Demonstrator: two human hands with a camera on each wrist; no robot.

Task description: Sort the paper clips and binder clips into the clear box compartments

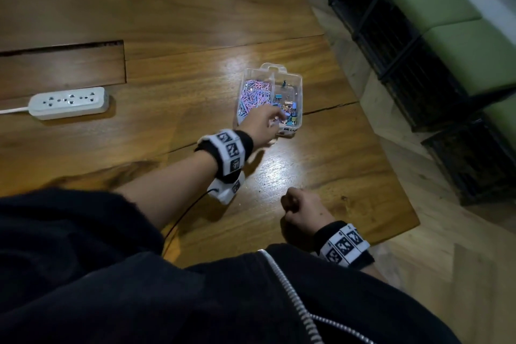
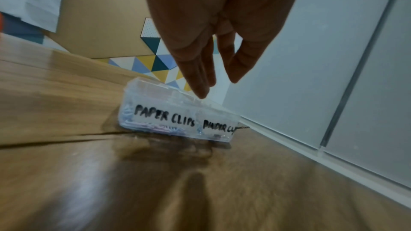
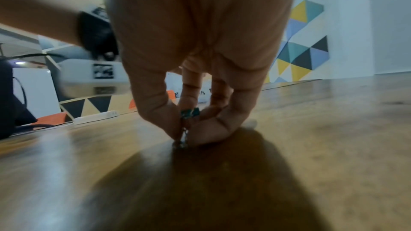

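Observation:
A clear two-compartment box stands on the wooden table. Its left compartment holds pink and blue paper clips, its right one coloured binder clips. My left hand hovers over the box's near end. In the left wrist view its fingers are straight and hold nothing, just above the box with its handwritten "PAPER CLIPS" labels. My right hand is curled on the table near me. In the right wrist view it pinches a teal binder clip whose wire handles touch the wood.
A white power strip lies at the left of the table. The table's right edge drops to a pale floor. Black crates with green cushions line the right side. A thin black cable runs from my left wrist.

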